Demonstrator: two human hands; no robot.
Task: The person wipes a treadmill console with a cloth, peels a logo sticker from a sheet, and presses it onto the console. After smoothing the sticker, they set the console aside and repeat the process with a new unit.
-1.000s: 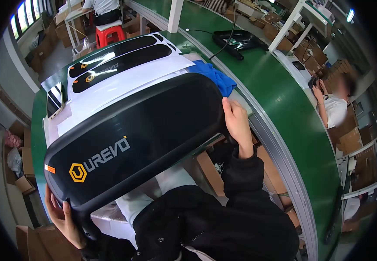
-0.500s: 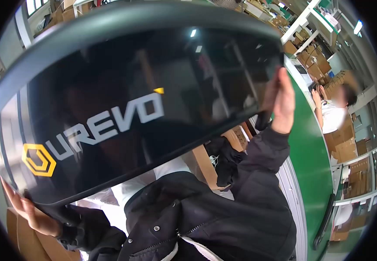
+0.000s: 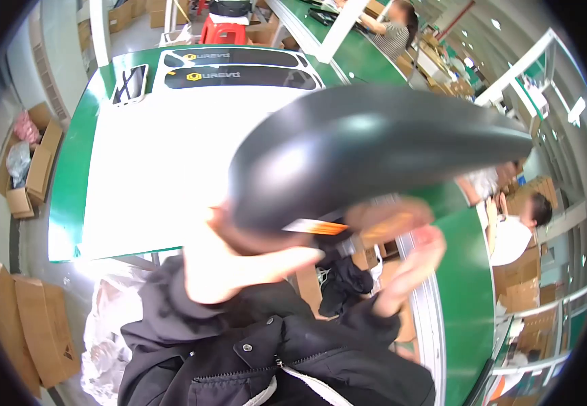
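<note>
A large dark curved panel (image 3: 375,142), blurred by motion, is held up in front of my chest, its smooth outer side facing up. An orange and white mark shows at its lower edge. My left hand (image 3: 239,260) grips the panel's left end from below, thumb along the lower edge. At the lower right edge, my right hand (image 3: 412,260) is smeared by motion, and how its fingers meet the panel is unclear. Two dark UREVO-printed panels (image 3: 239,78) lie at the far side of the white-covered table (image 3: 151,169).
A phone-like dark object (image 3: 131,84) lies at the table's far left corner. Cardboard boxes (image 3: 39,159) stand on the floor at left. A red stool (image 3: 222,30) is behind the table. Two people, one in a white top (image 3: 509,238), are at the green bench (image 3: 466,298).
The panel has turned from its printed face to its smooth side and moved right. My left hand has moved right and up, my right hand down. The white-covered table has come into view.
</note>
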